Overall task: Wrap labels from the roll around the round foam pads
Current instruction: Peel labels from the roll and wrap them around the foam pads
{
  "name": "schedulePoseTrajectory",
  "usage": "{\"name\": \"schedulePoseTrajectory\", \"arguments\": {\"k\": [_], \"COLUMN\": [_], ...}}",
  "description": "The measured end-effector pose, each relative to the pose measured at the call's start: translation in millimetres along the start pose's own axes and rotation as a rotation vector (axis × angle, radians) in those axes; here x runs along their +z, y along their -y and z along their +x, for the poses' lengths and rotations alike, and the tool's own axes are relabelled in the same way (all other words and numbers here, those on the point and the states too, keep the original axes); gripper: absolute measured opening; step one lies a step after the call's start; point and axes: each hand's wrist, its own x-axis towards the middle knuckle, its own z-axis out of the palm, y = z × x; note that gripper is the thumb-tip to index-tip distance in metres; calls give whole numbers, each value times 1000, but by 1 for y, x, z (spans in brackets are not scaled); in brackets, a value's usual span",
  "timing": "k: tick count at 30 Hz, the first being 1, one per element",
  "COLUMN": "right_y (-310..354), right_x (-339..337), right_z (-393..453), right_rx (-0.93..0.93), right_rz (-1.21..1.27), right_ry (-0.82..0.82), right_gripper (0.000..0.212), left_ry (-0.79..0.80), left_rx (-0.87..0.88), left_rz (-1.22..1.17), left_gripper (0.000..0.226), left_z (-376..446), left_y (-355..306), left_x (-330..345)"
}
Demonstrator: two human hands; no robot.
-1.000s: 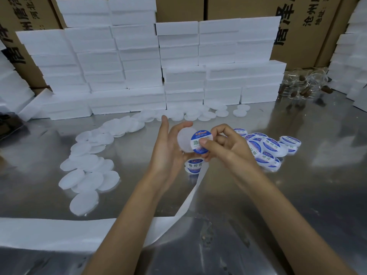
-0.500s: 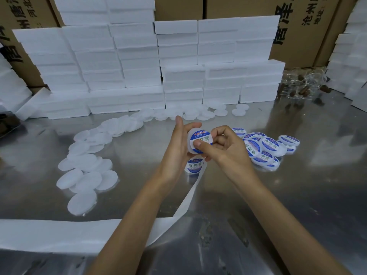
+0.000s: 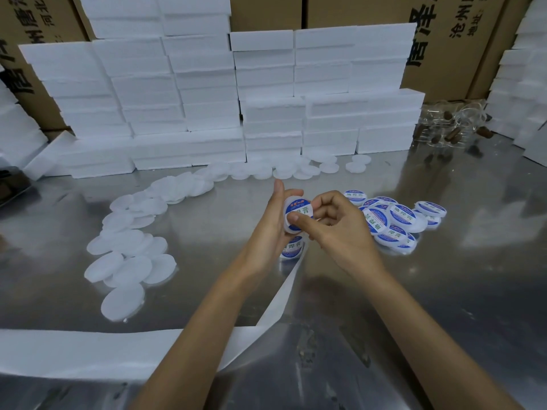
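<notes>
While cradling a round foam pad (image 3: pixel 291 229) in the left hand (image 3: pixel 273 224), pressing its label (image 3: pixel 299 209) down with the right hand's (image 3: pixel 334 223) thumb, fingers curled.

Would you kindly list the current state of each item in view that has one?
Round white foam pad in hand: held upright, blue-and-white label on its face.
Left hand: cradles the pad.
Right hand: thumb presses the label.
Plain white foam discs: unlabelled, overlapping on the metal table.
Blue-labelled pads: finished, heaped at right.
White backing strip: unrolled along the near edge.
</notes>
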Motion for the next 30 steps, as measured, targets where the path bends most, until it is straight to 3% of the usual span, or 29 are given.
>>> {"name": "schedulePoseTrajectory", "arguments": {"k": [6, 12, 16, 20, 22, 24, 26, 30], "right_y": [-6, -10, -9, -11, -12, -12, -12, -12], "right_x": [-3, 1, 4, 3, 2, 0, -2, -5], "right_z": [2, -5, -6, -5, -3, -1, 1, -2], "right_rx": [19, -112, -170, -235, -246, -236, -228, -225], "right_rz": [-200, -412, -452, -396, -378, -391, -403, -389], "right_ry": [-77, -100, -93, -124, -134, -153, -150, -42], "right_gripper": [78, 65, 46, 43, 44, 46, 47, 43], "left_ry": [-20, 65, 131, 191, 165, 106, 112, 48], "left_rx": [-70, -89, -90, -93, -46, 69, 185, 265], "left_rz": [-264, -383, -429, -438, -286, 32, 252, 335], "left_gripper": [66, 69, 69, 61, 46, 35, 45, 43], "left_z": [-8, -9, -7, -5, -3, -1, -1, -1], "left_y": [-4, -1, 2, 4, 8, 10, 10, 7], "left_x": [-5, -7, -8, -8, -7, -9, -15, -27]}}
